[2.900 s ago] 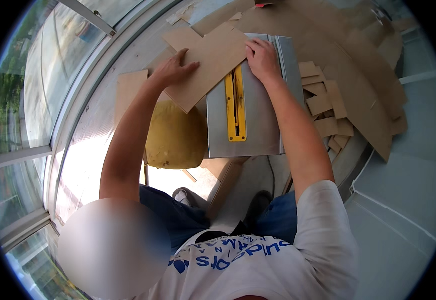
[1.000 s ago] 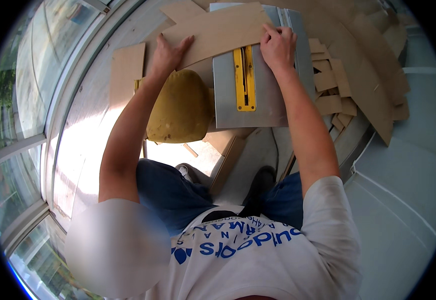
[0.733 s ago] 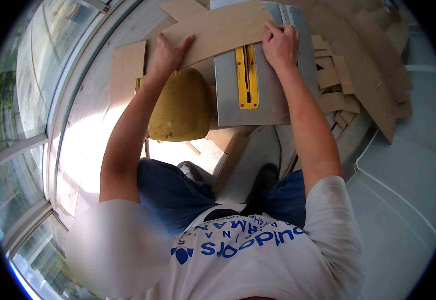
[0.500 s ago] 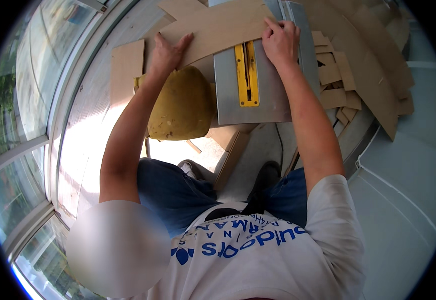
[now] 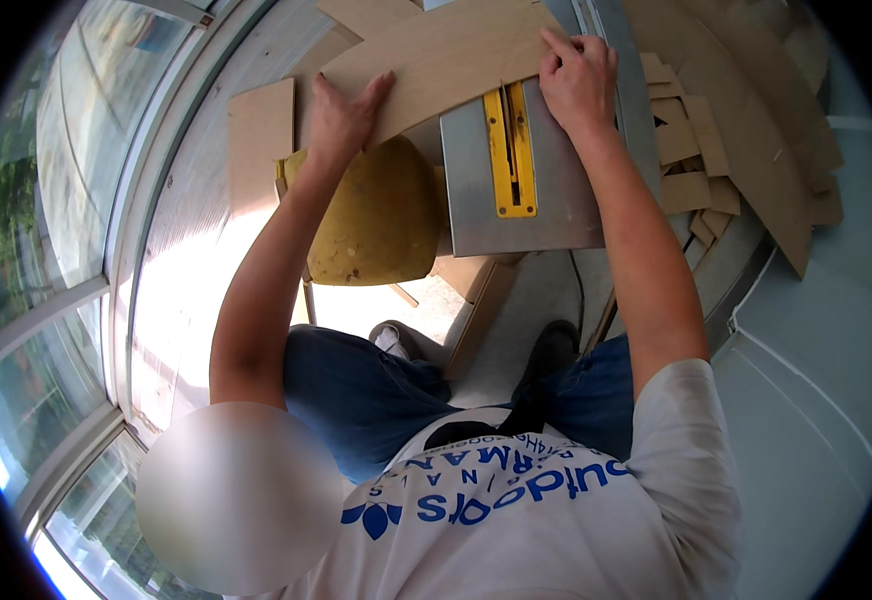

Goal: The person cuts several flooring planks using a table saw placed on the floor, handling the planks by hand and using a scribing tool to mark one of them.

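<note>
A flat light-brown wooden board (image 5: 436, 62) lies slantwise over the far part of a grey metal saw table (image 5: 566, 200). My left hand (image 5: 344, 118) grips the board's near left end, thumb and fingers spread apart along its edge. At the other end my right hand (image 5: 581, 85) pinches the board's right corner, its index finger stretched over the top and the other fingers curled. A yellow slotted insert plate (image 5: 512, 150) with a dark slot sits in the table just on the near side of the board. No blade can be made out clearly.
Left of the table stands a stained yellow rounded cover (image 5: 376, 215), below my left forearm. Several wood offcuts (image 5: 691, 140) are heaped at the right beside large brown sheets (image 5: 746, 130). Another board (image 5: 261, 140) lies at the left, near the windows (image 5: 46, 230). A cable (image 5: 578, 290) hangs below the table.
The whole view has shifted slightly, so the table and hands appear a little farther right. Both hands keep their hold on the board, which has hardly moved against the table.
</note>
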`<state>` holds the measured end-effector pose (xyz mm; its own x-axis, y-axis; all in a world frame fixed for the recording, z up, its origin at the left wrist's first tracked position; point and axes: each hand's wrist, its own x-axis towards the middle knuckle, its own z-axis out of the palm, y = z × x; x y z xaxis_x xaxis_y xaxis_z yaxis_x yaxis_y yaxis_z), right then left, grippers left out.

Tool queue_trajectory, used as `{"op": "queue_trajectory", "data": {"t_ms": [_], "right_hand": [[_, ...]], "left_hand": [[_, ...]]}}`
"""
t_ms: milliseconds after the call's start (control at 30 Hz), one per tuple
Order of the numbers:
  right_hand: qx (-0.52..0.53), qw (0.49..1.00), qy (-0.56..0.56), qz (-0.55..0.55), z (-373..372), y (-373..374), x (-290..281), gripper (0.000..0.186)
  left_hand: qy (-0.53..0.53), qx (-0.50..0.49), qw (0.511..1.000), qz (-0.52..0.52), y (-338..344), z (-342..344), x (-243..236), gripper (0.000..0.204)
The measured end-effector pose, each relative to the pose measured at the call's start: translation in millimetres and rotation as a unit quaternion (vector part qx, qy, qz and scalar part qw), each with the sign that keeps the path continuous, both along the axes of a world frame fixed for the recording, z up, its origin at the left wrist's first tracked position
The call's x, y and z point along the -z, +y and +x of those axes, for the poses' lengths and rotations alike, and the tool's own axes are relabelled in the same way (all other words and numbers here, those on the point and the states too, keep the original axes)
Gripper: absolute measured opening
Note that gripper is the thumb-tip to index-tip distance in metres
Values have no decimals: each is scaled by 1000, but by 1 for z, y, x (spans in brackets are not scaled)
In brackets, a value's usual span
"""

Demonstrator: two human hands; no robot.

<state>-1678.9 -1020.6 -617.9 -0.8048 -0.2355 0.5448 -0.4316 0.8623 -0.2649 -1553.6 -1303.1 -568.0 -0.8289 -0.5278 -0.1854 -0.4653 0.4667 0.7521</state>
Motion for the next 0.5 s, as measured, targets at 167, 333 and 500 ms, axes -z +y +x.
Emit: {"op": "queue_trajectory", "data": {"t_ms": [167,333,500], "right_hand": [[2,1000,-19,3,3,-1,-3,33],[3,1000,-22,4,4,-1,-3,33],[-2,1000,-23,3,5,-1,-4,33]], "left_hand": [[19,3,1000,-22,-5,1,13,99],[52,18,998,-44,-10,1,24,104],[47,14,998,-37,-10,1,25,104]]}}
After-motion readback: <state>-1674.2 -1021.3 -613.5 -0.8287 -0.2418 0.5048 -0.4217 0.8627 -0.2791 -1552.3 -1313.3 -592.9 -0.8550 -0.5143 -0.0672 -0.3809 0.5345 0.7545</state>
